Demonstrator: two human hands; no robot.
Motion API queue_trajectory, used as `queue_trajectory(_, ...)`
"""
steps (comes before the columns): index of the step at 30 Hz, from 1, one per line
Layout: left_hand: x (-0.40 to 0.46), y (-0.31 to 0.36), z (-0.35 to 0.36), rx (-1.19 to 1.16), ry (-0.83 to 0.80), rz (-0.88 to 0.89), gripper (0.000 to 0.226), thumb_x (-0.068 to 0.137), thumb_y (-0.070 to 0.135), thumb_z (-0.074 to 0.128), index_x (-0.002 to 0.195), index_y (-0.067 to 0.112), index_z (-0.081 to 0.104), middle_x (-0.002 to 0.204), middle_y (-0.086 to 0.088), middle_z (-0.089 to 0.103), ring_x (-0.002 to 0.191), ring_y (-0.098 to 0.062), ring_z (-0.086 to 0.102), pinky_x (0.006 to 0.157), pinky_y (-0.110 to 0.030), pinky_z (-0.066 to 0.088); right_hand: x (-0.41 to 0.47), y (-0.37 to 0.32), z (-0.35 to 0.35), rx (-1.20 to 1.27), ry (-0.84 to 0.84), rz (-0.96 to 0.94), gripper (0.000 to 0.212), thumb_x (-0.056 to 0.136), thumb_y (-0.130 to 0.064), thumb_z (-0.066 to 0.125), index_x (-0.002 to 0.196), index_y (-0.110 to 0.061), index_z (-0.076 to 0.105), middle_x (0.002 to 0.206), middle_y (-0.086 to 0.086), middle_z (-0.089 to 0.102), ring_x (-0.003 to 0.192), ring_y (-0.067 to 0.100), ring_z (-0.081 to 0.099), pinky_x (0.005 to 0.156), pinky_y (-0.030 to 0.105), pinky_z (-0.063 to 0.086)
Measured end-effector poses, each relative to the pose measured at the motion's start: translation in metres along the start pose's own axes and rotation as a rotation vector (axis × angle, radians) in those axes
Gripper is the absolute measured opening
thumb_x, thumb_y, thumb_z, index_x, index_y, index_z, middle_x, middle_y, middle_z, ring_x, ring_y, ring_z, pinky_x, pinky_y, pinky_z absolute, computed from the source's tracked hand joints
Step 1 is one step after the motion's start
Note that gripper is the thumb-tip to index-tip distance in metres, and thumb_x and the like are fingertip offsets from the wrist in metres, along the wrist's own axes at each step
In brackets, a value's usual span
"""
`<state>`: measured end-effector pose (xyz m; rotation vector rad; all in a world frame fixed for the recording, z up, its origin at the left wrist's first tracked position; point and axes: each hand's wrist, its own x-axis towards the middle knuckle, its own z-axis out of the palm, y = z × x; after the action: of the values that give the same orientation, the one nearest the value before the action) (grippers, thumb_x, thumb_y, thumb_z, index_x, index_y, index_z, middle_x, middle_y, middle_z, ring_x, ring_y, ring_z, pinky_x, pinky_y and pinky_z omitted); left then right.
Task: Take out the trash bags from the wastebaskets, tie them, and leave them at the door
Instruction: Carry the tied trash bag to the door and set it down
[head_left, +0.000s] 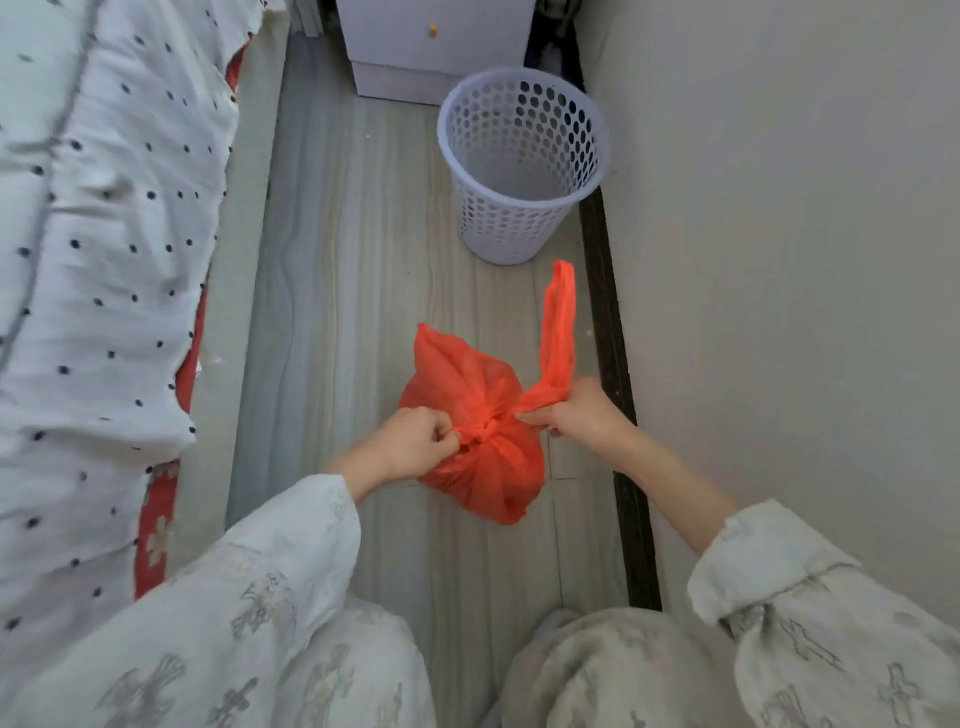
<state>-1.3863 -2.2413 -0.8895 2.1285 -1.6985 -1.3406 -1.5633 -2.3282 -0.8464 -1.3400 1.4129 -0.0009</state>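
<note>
The red trash bag sits on the floor just in front of the white perforated wastebasket. The left hand pinches its knot; the right hand grips one bag handle, fingers curled tight.
</note>
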Motion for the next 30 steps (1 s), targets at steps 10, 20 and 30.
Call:
queue_trajectory(10, -0.219, 0.078, -0.155, -0.365, 0.185, -0.176, 0.012, 0.088, 0.022, 0.053, 0.085, 0.020, 0.064, 0.082, 0.001, 0.068, 0.078, -0.015, 0.060, 0.080, -0.030, 0.048, -0.186, -0.211, -0.032, -0.374, -0.111, -0.098, 0.026, 0.074, -0.022, 0.068, 0.081, 0.003, 0.069, 0.077, 0.013, 0.066, 0.074, 0.019, 0.058, 0.078, 0.040, 0.052)
queue_trajectory(20, -0.436, 0.151, -0.277, -0.626, 0.550, -0.232, 0.015, 0.090, 0.021, 0.052, 0.083, 0.032, 0.060, 0.077, 0.015, 0.065, 0.075, 0.001, 0.061, 0.070, -0.011, 0.044, -0.353, -0.362, -0.028, -0.356, -0.229, -0.302, 0.024, 0.070, -0.015, 0.075, 0.083, 0.006, 0.072, 0.083, 0.021, 0.072, 0.073, 0.016, 0.059, 0.082, 0.043, 0.051)
queue_trajectory(30, -0.610, 0.182, -0.225, -0.794, 0.994, -0.509, 0.010, 0.092, 0.023, 0.050, 0.090, 0.021, 0.060, 0.084, 0.004, 0.066, 0.076, -0.015, 0.063, 0.067, -0.015, 0.046, -0.474, -0.410, 0.046, -0.585, -0.553, -0.724, 0.026, 0.068, -0.019, 0.076, 0.050, -0.022, 0.057, 0.059, 0.002, 0.060, 0.061, 0.014, 0.054, 0.064, 0.033, 0.048)
